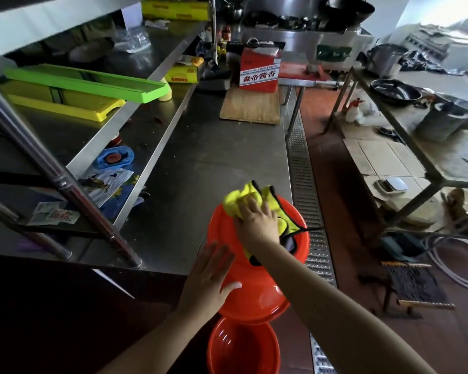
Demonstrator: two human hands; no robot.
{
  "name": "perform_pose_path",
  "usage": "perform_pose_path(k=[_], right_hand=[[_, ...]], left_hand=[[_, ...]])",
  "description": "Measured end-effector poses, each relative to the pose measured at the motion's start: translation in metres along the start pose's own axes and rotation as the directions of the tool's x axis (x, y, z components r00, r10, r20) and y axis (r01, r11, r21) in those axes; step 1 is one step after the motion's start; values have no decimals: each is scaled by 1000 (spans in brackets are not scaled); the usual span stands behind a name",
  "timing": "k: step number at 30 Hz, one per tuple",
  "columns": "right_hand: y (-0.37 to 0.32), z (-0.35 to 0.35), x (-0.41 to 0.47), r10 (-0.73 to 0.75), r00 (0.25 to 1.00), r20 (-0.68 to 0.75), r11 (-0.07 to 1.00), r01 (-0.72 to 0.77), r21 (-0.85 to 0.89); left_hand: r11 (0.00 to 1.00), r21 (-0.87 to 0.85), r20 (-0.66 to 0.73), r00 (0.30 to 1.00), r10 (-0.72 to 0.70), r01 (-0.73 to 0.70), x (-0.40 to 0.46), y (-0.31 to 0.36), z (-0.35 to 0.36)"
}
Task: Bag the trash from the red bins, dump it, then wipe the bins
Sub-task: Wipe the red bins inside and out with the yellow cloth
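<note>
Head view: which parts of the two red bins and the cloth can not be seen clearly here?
- Upper bin: its inside, hidden by the cloth, right hand and forearm.
- Lower bin: bottom cut off by the frame edge, far rim behind the upper bin.
- Cloth: part under the right hand.
- Left hand: palm, against the upper bin.

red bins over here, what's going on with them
A person is wiping a red bin that is tipped at the edge of the steel counter. The right hand presses a yellow cloth at its rim while the left hand lies flat against its side. A second red bin sits below, with no trash visible inside.
</note>
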State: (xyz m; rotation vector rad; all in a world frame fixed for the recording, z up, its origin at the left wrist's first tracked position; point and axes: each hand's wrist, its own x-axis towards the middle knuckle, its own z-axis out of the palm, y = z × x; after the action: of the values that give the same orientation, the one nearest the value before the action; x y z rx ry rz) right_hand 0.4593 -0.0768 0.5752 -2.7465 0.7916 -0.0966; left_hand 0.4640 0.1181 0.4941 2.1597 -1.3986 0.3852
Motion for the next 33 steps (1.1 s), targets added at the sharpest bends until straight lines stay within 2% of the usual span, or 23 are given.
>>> perform_pose_path(k=[3, 6, 10, 13, 15, 17, 19, 20, 22, 24, 27, 28, 30, 33], right_hand=[[-25, 7, 2, -101, 994, 35, 993, 99, 60], [-6, -2, 8, -169, 985, 46, 986, 168, 20], [47, -25, 13, 29, 999, -13, 995, -30, -96], [34, -25, 8, 118, 993, -33, 989, -120, -89], [7, -13, -2, 44, 999, -15, 996, -45, -73], [-11, 0, -13, -95, 995, 15, 994, 96, -50], [-3, -4, -16, -195, 980, 46, 980, 197, -33], [8, -9, -13, -199, 979, 46, 978, 202, -51], [37, -24, -7, -96, 995, 27, 987, 99, -124], [59, -35, -2, 67, 998, -13, 986, -68, -153], [41, -29, -5, 174, 984, -41, 979, -177, -100], [26, -22, -10, 148, 989, -27, 985, -150, -84], [-2, -7, -22, -8, 1000, 4, 998, 8, -64], [-2, -4, -35, -181, 982, 54, 983, 183, -24]], left_hand=[[999, 32, -14, 999, -37, 37, 5, 4, 4], [997, 73, -30, 999, -27, 29, 10, 4, 7], [994, 106, -21, 1000, -22, 24, 16, 1, 7], [996, 86, -17, 1000, -12, 14, 18, 1, 9], [997, 70, -12, 1000, -20, 21, 17, 0, 11], [997, 64, -8, 999, -31, 31, 16, -1, 12], [997, 70, -11, 1000, -19, 20, 13, -3, 13], [997, 81, -19, 1000, -10, 11, 14, -4, 13], [995, 95, -41, 999, 0, 4, 16, -4, 12], [996, 88, -49, 999, 1, 3, 18, -2, 11], [997, 79, -43, 999, -1, 4, 19, 0, 9], [997, 79, -46, 999, -1, 4, 18, 0, 9], [997, 81, -60, 998, 2, 3, 18, 0, 9], [995, 95, -50, 999, 18, -13, 13, -4, 10]])
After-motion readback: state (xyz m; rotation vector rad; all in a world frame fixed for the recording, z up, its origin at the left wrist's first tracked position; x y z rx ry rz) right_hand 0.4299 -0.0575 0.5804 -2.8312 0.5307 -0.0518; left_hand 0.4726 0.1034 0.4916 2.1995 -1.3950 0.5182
